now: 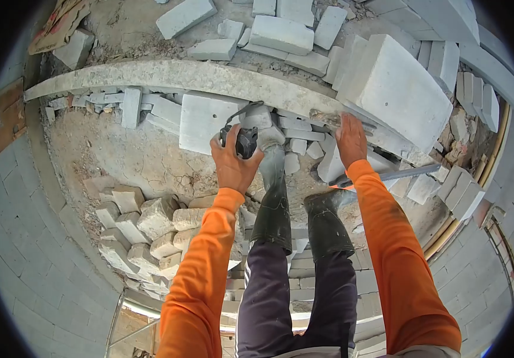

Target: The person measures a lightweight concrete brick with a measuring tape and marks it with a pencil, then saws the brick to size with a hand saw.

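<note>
My left hand (237,167) is curled around a black tape measure (247,142) with a dark strap, above the edge of a pale block (203,119). My right hand (351,142) lies with its fingers extended at the near edge of a long curved concrete beam (209,76); whether anything is under the palm is hidden. By those fingertips, a dirty, mortar-coloured piece (327,117) sits on the beam. Below my right wrist is a long grey flat-bladed tool (409,172) with some orange near its left end, partly covered by my sleeve.
Loose pale blocks (281,34) lie beyond the beam, and a large block (397,89) stands at the right. Stacked rough blocks (144,230) are at the left. My boots (272,209) stand among rubble. Block walls (36,238) curve around the sides.
</note>
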`<action>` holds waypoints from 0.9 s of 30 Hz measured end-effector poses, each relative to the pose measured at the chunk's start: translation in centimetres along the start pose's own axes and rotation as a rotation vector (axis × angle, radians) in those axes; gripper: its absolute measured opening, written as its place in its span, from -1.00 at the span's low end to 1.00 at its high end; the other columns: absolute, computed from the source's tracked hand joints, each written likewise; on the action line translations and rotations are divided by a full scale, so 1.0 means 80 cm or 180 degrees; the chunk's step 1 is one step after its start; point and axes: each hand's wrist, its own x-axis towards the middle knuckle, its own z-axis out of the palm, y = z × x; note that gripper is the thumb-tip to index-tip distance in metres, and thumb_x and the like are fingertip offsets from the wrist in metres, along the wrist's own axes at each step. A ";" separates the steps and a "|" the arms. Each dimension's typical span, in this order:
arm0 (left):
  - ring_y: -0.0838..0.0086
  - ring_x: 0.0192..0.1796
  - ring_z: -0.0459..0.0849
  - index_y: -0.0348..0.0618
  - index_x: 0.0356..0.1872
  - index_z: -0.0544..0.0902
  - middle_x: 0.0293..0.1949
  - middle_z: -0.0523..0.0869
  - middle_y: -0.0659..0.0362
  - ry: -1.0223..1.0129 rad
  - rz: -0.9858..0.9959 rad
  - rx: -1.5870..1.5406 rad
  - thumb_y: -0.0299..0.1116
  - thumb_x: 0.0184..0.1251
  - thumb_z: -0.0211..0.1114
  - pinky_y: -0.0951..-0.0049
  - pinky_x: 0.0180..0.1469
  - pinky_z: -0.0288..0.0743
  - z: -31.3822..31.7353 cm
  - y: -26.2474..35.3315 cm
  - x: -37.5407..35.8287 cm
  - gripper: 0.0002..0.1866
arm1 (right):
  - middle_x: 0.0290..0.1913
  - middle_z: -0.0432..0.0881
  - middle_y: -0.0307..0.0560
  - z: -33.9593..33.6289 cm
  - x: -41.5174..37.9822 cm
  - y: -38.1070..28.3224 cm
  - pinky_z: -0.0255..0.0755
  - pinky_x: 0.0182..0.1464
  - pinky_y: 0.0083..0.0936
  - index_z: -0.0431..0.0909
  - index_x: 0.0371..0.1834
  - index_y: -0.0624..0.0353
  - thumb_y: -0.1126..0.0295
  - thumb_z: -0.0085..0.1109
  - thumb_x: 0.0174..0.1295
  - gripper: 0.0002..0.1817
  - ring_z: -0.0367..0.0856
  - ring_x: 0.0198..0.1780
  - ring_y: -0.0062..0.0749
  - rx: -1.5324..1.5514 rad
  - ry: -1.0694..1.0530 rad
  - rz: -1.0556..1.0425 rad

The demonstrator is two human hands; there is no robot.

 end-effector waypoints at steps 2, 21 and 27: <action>-0.08 0.19 0.52 -0.01 0.35 0.49 0.15 0.56 -0.15 -0.0134 -0.0135 -0.0053 -0.27 0.04 0.56 0.06 0.32 0.42 -0.030 -0.028 -0.063 -0.24 | 0.27 0.51 0.04 -0.002 -0.002 -0.002 0.37 0.39 -0.24 0.43 0.34 0.26 0.42 0.20 0.29 -0.47 0.45 0.32 -0.05 -0.0148 0.0116 -0.0218; 0.16 0.09 0.59 -0.08 0.33 0.53 0.05 0.61 -0.03 -0.0253 -0.1748 -0.0746 -0.35 0.12 0.50 0.22 0.18 0.49 -0.119 -0.006 -0.252 -0.33 | 0.23 0.62 -0.02 -0.020 0.097 -0.227 0.34 0.24 -0.23 0.60 0.25 0.18 0.31 0.31 0.27 -0.53 0.50 0.20 -0.18 0.0640 0.0677 -0.0636; 0.02 0.18 0.55 -0.12 0.45 0.44 0.16 0.60 -0.12 -0.1561 -0.1016 -0.1417 -0.37 0.16 0.44 0.13 0.31 0.40 -0.108 0.060 -0.238 -0.24 | 0.36 0.59 0.00 -0.097 -0.128 -0.177 0.57 0.22 -0.37 0.50 0.40 0.20 0.04 0.14 0.54 -0.45 0.62 0.30 -0.35 0.3974 -0.2311 0.0825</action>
